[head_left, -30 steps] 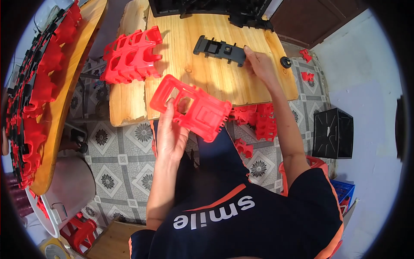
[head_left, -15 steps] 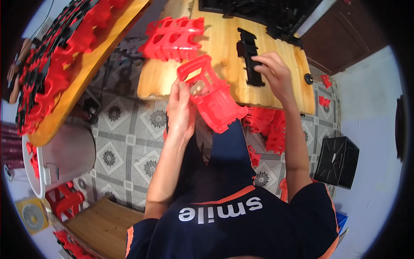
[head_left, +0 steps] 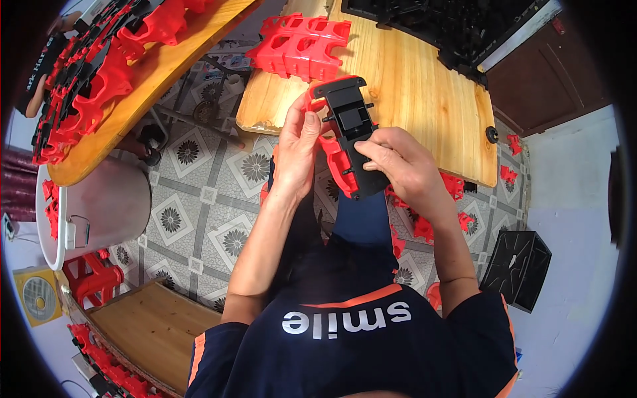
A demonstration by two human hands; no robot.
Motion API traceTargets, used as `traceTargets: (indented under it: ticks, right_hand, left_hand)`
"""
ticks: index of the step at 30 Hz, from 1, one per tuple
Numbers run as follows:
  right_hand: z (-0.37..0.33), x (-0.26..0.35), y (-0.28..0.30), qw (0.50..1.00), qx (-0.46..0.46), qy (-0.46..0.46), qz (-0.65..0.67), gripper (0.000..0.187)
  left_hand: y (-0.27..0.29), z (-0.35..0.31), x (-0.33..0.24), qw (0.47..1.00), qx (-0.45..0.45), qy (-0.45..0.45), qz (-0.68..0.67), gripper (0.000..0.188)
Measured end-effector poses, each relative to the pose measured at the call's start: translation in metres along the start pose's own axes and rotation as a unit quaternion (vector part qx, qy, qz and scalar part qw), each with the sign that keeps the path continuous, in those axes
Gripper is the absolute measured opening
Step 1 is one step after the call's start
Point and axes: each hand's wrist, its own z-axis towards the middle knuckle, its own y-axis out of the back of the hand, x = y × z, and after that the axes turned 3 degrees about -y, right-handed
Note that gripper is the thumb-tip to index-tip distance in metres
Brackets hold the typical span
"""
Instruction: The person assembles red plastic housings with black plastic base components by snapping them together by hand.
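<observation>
My left hand is closed around the edge of a red plastic frame. Over that frame lies a long black plastic plate with small pegs along its sides, hiding most of the red part. Near the plate's lower end, my right hand pinches it between thumb and fingers. Both parts are tilted and held in front of the wooden table's near edge, above my legs. Whether the two are locked together I cannot tell.
Joined red frames stand at the back left of the wooden table. Behind them is a black tray of black parts. To the left, a wooden board carries red and black pieces above a white bin. A black crate sits right.
My right hand has lifted the black plate off the table and brought it left onto the red frame. The red frame has turned more upright in my left hand.
</observation>
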Motion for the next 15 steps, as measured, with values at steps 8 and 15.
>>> traceTargets:
  ticks: [8,15]
  right_hand:
    - [0.01,-0.029,-0.005,0.976,-0.205,-0.075,0.023,0.047]
    - [0.032,-0.023,-0.039,0.832,-0.203,-0.227,0.464,0.039]
  left_hand:
    - [-0.024,-0.008,-0.007,0.999,0.027,-0.016,0.027,0.086]
    - [-0.018,-0.001,-0.02,0.988,0.107,-0.042,0.104,0.108]
